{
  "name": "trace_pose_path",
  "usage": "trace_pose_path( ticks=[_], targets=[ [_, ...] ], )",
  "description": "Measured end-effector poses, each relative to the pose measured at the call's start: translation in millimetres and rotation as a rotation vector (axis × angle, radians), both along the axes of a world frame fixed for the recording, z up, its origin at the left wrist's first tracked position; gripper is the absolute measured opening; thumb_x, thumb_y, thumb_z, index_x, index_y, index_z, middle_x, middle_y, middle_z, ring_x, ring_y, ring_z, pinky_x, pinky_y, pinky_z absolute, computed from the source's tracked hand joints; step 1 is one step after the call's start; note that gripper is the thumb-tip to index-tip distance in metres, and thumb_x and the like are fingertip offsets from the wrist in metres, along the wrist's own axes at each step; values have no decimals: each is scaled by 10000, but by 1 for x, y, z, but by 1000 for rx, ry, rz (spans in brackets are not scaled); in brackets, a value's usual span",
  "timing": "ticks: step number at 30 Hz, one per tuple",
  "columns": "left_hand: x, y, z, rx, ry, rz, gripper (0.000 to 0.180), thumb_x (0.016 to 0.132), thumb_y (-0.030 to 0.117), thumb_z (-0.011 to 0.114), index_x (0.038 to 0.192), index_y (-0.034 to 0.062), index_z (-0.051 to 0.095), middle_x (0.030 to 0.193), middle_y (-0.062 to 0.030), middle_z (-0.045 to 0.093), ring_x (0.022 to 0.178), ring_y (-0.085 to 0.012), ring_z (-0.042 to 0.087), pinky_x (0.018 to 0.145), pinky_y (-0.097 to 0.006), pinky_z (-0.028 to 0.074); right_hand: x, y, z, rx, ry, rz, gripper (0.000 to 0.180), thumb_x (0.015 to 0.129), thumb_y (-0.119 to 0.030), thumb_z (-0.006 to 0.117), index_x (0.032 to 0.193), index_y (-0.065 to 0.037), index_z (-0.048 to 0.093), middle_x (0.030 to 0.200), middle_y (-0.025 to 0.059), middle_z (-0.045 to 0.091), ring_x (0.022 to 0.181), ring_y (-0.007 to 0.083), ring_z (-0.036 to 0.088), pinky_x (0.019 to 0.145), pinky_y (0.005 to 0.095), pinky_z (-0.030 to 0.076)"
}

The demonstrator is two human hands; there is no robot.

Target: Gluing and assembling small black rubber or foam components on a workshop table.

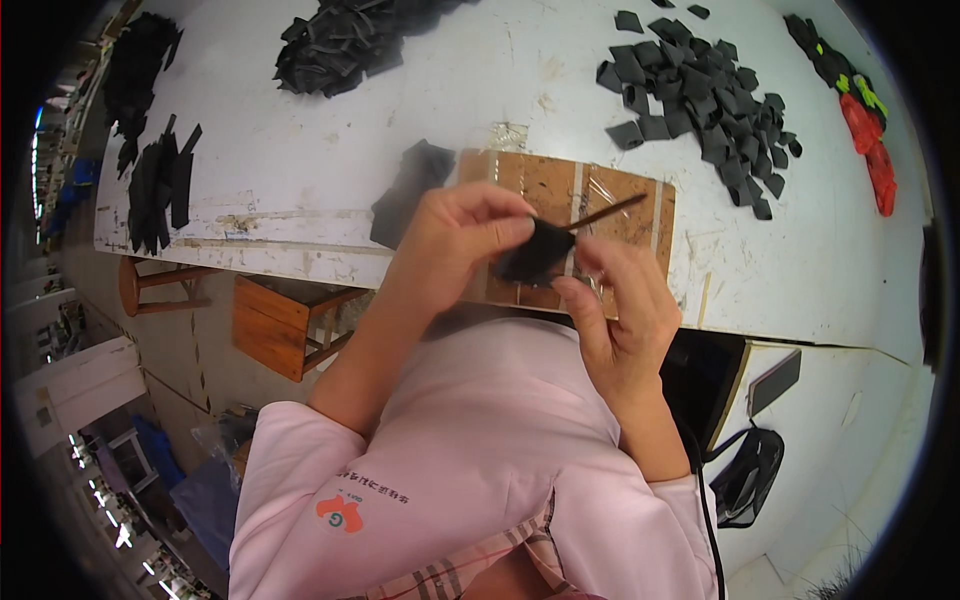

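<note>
Over a brown board, my left hand (465,235) pinches the upper left edge of a small black fabric piece (535,252), which is slightly blurred. My right hand (632,310) is at the other side of this piece, with its thumb by the lower right corner and its curled fingers by the right edge. A thin dark brown stick (610,212) slants up to the right from beside the piece; whether a hand holds it I cannot tell. The brown board (650,225), crossed by strips of clear tape, lies on the white table (480,95) under both hands.
Black folded pieces (700,95) lie heaped at the far right, with a pile of black strips (335,50) at the back. Flat black pieces (412,190) sit beside the board. More black strips (160,195) lie at the left edge. A wooden stool (270,325) stands below the table.
</note>
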State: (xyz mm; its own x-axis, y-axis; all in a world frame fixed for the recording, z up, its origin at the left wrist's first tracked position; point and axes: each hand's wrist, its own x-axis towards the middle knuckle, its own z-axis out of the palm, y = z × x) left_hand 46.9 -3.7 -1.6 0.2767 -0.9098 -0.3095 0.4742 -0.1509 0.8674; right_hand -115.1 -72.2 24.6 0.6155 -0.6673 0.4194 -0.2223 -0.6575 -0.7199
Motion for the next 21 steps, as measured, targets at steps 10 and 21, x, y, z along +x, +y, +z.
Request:
trace_pose_path(
  ticks=[10,21],
  targets=[
    [-24,7,15,-31,470,-247,151,795,52,565,916,-37,550,780,-104,610,655,-137,604,569,-247,508,-27,-18,-11,1265,-403,232,69,757,-39,636,795,0,593,710,6,590,627,49,525,591,174,433],
    [-27,2,23,-3,49,-334,57,754,8,604,783,-32,576,646,-67,578,513,-87,539,460,-204,459,-25,-24,-4,1228,-200,262,86,731,-14,647,787,8,586,693,25,582,623,73,534,556,195,438]
  ],
)
